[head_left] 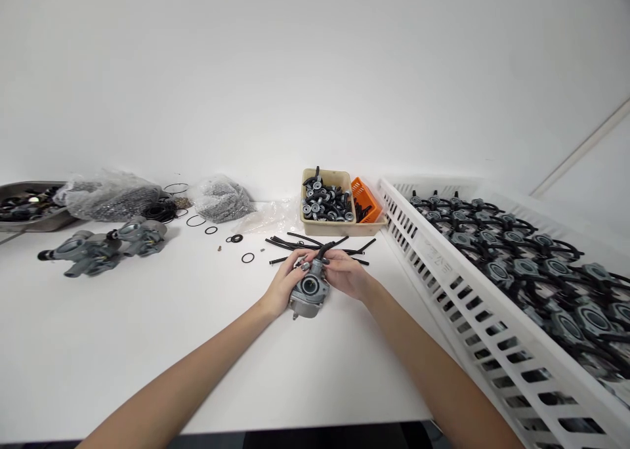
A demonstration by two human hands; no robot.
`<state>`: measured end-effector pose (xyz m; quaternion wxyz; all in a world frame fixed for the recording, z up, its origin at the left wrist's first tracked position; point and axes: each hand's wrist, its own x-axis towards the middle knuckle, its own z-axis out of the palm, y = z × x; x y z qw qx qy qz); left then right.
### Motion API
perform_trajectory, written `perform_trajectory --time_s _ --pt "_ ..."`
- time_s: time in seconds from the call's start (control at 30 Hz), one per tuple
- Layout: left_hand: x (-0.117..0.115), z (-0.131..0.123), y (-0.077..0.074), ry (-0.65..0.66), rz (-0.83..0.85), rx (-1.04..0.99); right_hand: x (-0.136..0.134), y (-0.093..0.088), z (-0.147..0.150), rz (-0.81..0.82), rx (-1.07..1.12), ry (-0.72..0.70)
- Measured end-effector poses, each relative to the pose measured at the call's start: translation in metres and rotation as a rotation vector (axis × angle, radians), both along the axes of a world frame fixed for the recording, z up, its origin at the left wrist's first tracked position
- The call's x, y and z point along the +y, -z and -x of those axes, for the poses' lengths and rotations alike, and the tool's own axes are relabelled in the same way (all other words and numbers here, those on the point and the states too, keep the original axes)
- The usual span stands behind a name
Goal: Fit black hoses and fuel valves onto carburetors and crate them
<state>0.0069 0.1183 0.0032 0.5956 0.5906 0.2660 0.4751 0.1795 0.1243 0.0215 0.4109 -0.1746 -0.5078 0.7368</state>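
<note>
A grey metal carburetor is held upright just above the table, its round bore facing me. My left hand is closed around its left side, thumb on the body near the top. The fingers of my right hand are closed at its upper right, by the cap with the black rubber boot. Part of that grip is hidden behind the carburetor. Just behind both hands, several thin black hoses lie across the table.
At right, a white slatted crate holds rows of carburetors. Behind stand a beige tray of black-and-grey caps and an orange basket. Carburetors, rubber rings, plastic bags of parts and a metal tray lie left.
</note>
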Motion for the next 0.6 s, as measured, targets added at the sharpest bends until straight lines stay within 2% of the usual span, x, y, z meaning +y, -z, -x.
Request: perform_trajectory --time_s 0.2,0.37,0.6 --pt "-0.0006 -0.0002 0.0008 -0.006 0.054 0.012 -0.0008 0.0010 0.0029 0.002 -0.032 0.069" --pt "-0.0001 0.0002 -0.0010 -0.026 0.008 0.039 -0.0025 -0.0014 0.0053 0.020 -0.059 0.115" --pt "-0.0011 -0.0014 -0.0034 -0.088 -0.059 0.071 -0.0020 -0.0014 0.0068 -0.058 -0.141 0.122"
